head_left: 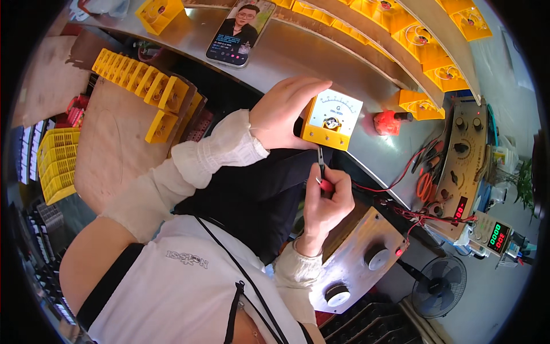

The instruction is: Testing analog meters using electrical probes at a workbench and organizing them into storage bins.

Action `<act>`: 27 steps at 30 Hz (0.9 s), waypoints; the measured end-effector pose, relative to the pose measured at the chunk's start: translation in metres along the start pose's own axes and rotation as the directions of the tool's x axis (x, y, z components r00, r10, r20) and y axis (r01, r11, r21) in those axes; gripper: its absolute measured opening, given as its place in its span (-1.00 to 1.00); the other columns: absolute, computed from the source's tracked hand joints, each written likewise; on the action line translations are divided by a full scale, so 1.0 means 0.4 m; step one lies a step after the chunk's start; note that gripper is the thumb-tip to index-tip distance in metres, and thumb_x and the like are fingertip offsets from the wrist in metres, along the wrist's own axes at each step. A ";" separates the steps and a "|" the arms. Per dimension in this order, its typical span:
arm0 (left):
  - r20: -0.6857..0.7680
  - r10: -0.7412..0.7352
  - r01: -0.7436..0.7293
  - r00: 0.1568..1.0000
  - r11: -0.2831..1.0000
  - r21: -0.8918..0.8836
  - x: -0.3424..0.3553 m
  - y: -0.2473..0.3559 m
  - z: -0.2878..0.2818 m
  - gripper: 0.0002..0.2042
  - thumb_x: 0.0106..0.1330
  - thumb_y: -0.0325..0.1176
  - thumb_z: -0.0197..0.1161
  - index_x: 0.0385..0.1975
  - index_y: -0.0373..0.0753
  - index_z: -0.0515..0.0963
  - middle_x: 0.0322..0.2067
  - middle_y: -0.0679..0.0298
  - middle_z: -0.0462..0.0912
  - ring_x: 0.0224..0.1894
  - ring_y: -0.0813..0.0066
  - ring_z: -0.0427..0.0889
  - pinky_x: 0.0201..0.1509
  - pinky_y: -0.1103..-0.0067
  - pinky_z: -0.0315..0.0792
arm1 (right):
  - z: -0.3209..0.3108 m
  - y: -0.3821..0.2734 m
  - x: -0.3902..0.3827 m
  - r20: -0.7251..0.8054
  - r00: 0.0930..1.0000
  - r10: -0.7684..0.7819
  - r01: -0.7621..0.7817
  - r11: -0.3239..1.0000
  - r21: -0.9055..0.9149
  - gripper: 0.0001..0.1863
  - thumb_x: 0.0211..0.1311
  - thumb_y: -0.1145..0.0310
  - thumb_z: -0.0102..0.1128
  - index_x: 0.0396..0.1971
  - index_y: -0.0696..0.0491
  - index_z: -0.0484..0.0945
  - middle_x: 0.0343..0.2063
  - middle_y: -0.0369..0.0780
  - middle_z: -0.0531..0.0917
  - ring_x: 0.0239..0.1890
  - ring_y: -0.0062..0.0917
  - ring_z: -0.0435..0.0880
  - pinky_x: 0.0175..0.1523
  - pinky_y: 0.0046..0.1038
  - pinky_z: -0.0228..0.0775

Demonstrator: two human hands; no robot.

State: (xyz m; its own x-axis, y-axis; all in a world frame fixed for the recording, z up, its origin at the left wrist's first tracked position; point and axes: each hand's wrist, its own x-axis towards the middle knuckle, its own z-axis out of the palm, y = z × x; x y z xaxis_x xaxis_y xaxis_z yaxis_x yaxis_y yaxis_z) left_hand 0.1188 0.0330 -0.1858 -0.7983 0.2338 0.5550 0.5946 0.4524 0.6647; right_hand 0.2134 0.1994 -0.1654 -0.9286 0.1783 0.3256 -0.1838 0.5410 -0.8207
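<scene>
My left hand [281, 117] is closed around the left side of a yellow-cased galvanometer [324, 136], a panel meter with a white dial and a clear window over its coil. The meter is tilted, its dial facing up toward me. Just below its lower edge, my right hand [329, 203] grips small red-handled pliers [321, 157]. Their slim grey jaws point up at the bottom edge of the case. Whether the tips touch it, I cannot tell. The palm hides most of the handles.
A phone [238, 34] lies on the metal bench behind the meter. Wooden racks hold several yellow meter frames [421, 37]. At right are a red bottle [387, 122], red wires, an instrument panel [460, 155] and a fan [440, 286]. A box with two knobs [366, 252] stands beside my right forearm.
</scene>
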 end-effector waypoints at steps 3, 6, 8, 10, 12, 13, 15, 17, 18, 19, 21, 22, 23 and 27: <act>0.011 0.044 -0.045 0.999 0.995 0.087 -0.013 -0.006 0.004 0.01 -0.33 -0.29 0.63 0.28 -0.26 0.25 0.14 0.06 0.45 0.15 0.06 0.47 0.25 0.25 0.33 | 0.030 -0.003 0.035 0.037 0.998 -0.058 0.059 0.997 -0.054 -0.77 -0.02 0.52 0.48 -0.51 0.18 0.51 -0.65 -0.19 0.51 -0.67 -0.49 0.43 -0.52 -0.52 0.29; 0.031 0.033 -0.036 0.999 0.995 0.093 -0.012 -0.004 0.006 0.03 -0.34 -0.27 0.63 0.28 -0.27 0.21 0.14 0.06 0.46 0.15 0.05 0.48 0.26 0.24 0.31 | 0.048 -0.011 0.041 0.064 0.996 -0.058 0.066 0.989 -0.134 -0.79 -0.03 0.51 0.47 -0.53 0.17 0.53 -0.65 -0.19 0.53 -0.64 -0.39 0.49 -0.51 -0.44 0.33; 0.037 0.018 -0.021 0.999 0.997 0.079 -0.010 0.000 0.005 0.04 -0.34 -0.28 0.63 0.29 -0.26 0.20 0.13 0.07 0.47 0.15 0.06 0.48 0.25 0.24 0.31 | 0.050 -0.020 0.031 0.046 0.997 -0.068 0.073 0.989 -0.128 -0.79 -0.03 0.51 0.47 -0.53 0.17 0.53 -0.65 -0.19 0.52 -0.64 -0.39 0.49 -0.51 -0.44 0.32; 0.006 0.014 -0.014 1.000 0.997 0.073 -0.011 0.005 0.004 0.08 -0.35 -0.29 0.62 0.33 -0.25 0.16 0.14 0.07 0.47 0.15 0.08 0.48 0.25 0.26 0.31 | 0.047 -0.021 0.025 0.027 0.998 -0.056 0.059 0.992 -0.111 -0.79 -0.04 0.51 0.47 -0.53 0.16 0.53 -0.66 -0.19 0.52 -0.64 -0.38 0.48 -0.51 -0.43 0.32; 0.017 -0.016 0.015 1.000 0.998 0.068 -0.013 0.009 0.003 0.10 -0.35 -0.30 0.63 0.35 -0.24 0.13 0.14 0.07 0.46 0.15 0.08 0.48 0.26 0.27 0.30 | 0.036 -0.018 0.023 0.029 0.999 -0.014 0.019 0.983 -0.181 -0.78 -0.05 0.51 0.48 -0.54 0.15 0.53 -0.66 -0.20 0.51 -0.65 -0.38 0.48 -0.52 -0.43 0.32; 0.044 -0.041 0.039 0.998 0.998 0.058 -0.015 0.010 0.003 0.13 -0.34 -0.30 0.63 0.38 -0.22 0.11 0.15 0.07 0.46 0.16 0.09 0.48 0.26 0.27 0.30 | 0.035 -0.012 0.025 0.037 0.999 -0.015 0.022 0.983 -0.180 -0.78 -0.05 0.51 0.48 -0.54 0.15 0.53 -0.66 -0.20 0.51 -0.65 -0.38 0.48 -0.52 -0.43 0.32; 0.053 -0.028 0.026 0.998 0.999 0.041 -0.015 0.006 0.001 0.14 -0.34 -0.31 0.63 0.39 -0.21 0.09 0.15 0.06 0.45 0.16 0.09 0.48 0.27 0.27 0.29 | 0.041 0.003 0.037 0.074 0.997 -0.033 0.044 0.989 -0.144 -0.77 -0.05 0.51 0.49 -0.54 0.16 0.53 -0.67 -0.19 0.51 -0.65 -0.41 0.48 -0.52 -0.44 0.31; 0.068 -0.024 0.022 0.997 0.999 0.023 -0.016 0.002 0.001 0.16 -0.34 -0.31 0.63 0.40 -0.19 0.07 0.16 0.06 0.45 0.17 0.10 0.48 0.27 0.27 0.28 | 0.042 0.009 0.032 0.049 0.998 -0.032 0.037 0.993 -0.114 -0.78 -0.05 0.52 0.50 -0.54 0.17 0.54 -0.64 -0.17 0.54 -0.64 -0.44 0.50 -0.50 -0.47 0.35; 0.060 -0.004 0.002 0.998 0.999 0.034 -0.017 0.000 0.001 0.17 -0.35 -0.32 0.63 0.41 -0.19 0.06 0.16 0.07 0.45 0.17 0.10 0.47 0.27 0.27 0.28 | 0.042 0.012 0.028 0.050 0.999 -0.013 0.016 0.998 -0.062 -0.78 -0.03 0.53 0.50 -0.48 0.17 0.55 -0.59 -0.19 0.57 -0.61 -0.51 0.52 -0.48 -0.52 0.37; 0.062 -0.005 0.002 0.998 0.999 0.049 -0.018 -0.002 0.002 0.18 -0.35 -0.33 0.64 0.41 -0.18 0.05 0.17 0.07 0.44 0.17 0.10 0.47 0.27 0.27 0.28 | 0.041 0.014 0.023 0.050 0.998 0.026 -0.025 1.000 -0.009 -0.77 -0.02 0.55 0.49 -0.42 0.17 0.56 -0.54 -0.21 0.61 -0.57 -0.59 0.54 -0.46 -0.57 0.38; 0.051 0.016 -0.018 0.999 0.999 0.046 -0.021 -0.004 0.002 0.19 -0.36 -0.33 0.64 0.42 -0.18 0.04 0.17 0.07 0.44 0.17 0.11 0.47 0.28 0.27 0.28 | 0.026 0.014 0.003 0.057 0.988 0.146 -0.152 0.982 0.109 -0.74 0.00 0.55 0.49 -0.35 0.18 0.55 -0.47 -0.24 0.62 -0.51 -0.64 0.55 -0.41 -0.61 0.40; 0.071 0.000 -0.003 0.997 0.999 0.043 -0.022 -0.004 0.002 0.19 -0.36 -0.33 0.64 0.42 -0.18 0.03 0.18 0.07 0.43 0.18 0.11 0.47 0.28 0.27 0.27 | 0.018 0.015 -0.005 0.073 0.955 0.288 -0.297 0.929 0.220 -0.71 0.02 0.56 0.48 -0.27 0.18 0.54 -0.39 -0.26 0.64 -0.45 -0.70 0.56 -0.36 -0.65 0.42; 0.055 0.014 -0.016 0.998 0.999 0.041 -0.024 -0.003 0.002 0.19 -0.36 -0.33 0.64 0.42 -0.18 0.03 0.18 0.07 0.43 0.18 0.11 0.47 0.28 0.27 0.27 | 0.018 0.020 -0.009 0.043 0.957 0.287 -0.281 0.875 0.394 -0.67 0.07 0.57 0.45 -0.19 0.19 0.50 -0.32 -0.28 0.62 -0.37 -0.74 0.56 -0.30 -0.71 0.41; 0.079 -0.010 0.007 0.997 0.999 0.040 -0.023 -0.002 0.000 0.19 -0.36 -0.32 0.65 0.42 -0.18 0.04 0.17 0.08 0.44 0.17 0.11 0.47 0.28 0.29 0.28 | -0.028 0.042 -0.007 0.025 0.936 0.352 -0.339 0.876 0.344 -0.78 0.10 0.62 0.39 -0.29 0.21 0.52 -0.37 -0.28 0.62 -0.37 -0.72 0.57 -0.28 -0.72 0.39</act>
State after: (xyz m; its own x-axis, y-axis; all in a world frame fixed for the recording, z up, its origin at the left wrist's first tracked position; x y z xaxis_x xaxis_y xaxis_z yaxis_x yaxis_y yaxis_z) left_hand 0.1256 0.0305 -0.1917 -0.8094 0.2965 0.5069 0.5846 0.4884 0.6478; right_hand 0.2164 0.2174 -0.1748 -0.9416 0.3368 0.0039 0.0427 0.1309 -0.9905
